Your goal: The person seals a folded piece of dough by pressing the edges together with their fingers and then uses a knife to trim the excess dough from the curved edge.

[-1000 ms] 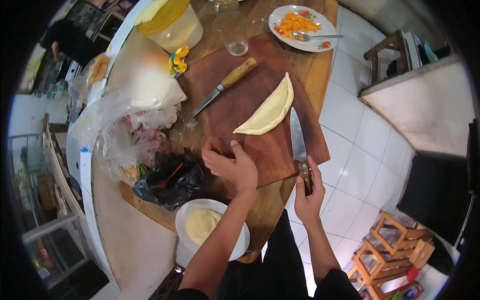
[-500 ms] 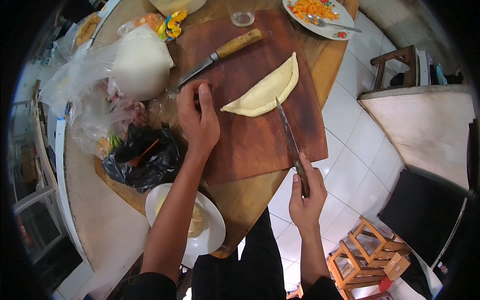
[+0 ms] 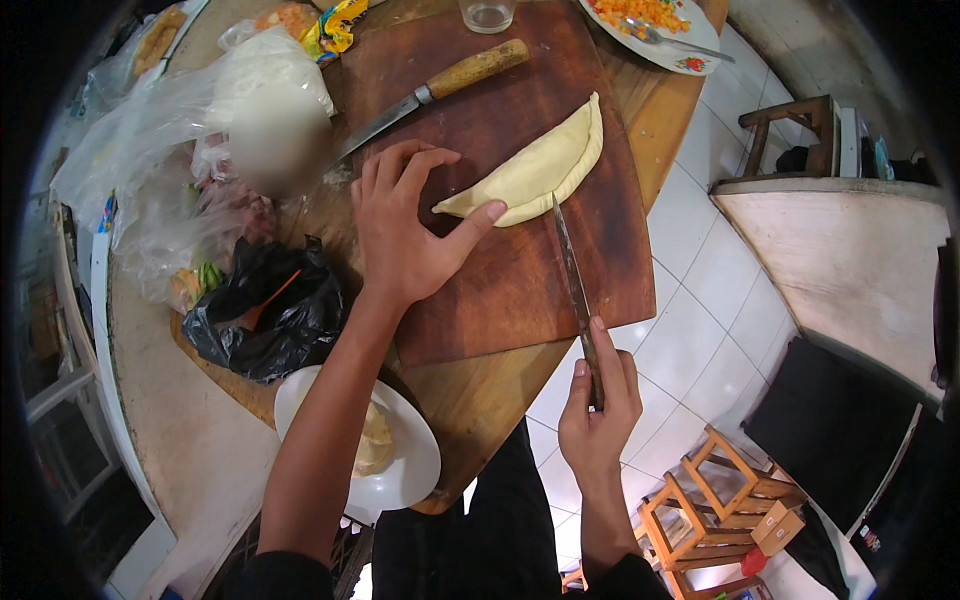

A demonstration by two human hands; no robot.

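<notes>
A pale half-moon of filled dough, a raw turnover (image 3: 530,170), lies slantwise on the brown wooden board (image 3: 480,300). My right hand (image 3: 600,405) grips the dark handle of a narrow knife (image 3: 571,260), whose tip meets the turnover's lower curved edge. At the turnover's left end is my left hand (image 3: 410,215), fingers spread and curved, its thumb at the near edge; whether it presses the dough I cannot tell. A bigger knife (image 3: 440,88) with a wooden handle rests on the board beyond my left hand.
Left of the board are a black plastic bag (image 3: 270,320), clear bags (image 3: 140,190) and a white bundle (image 3: 275,80). A white plate (image 3: 405,470) with pale dough sits under my left forearm. A plate of diced orange filling (image 3: 700,30) and a glass (image 3: 487,14) stand at the back.
My left hand has opened and shifted toward the turnover's left end. The right hand still holds the knife at the dough's edge. The whole view has shifted slightly.
</notes>
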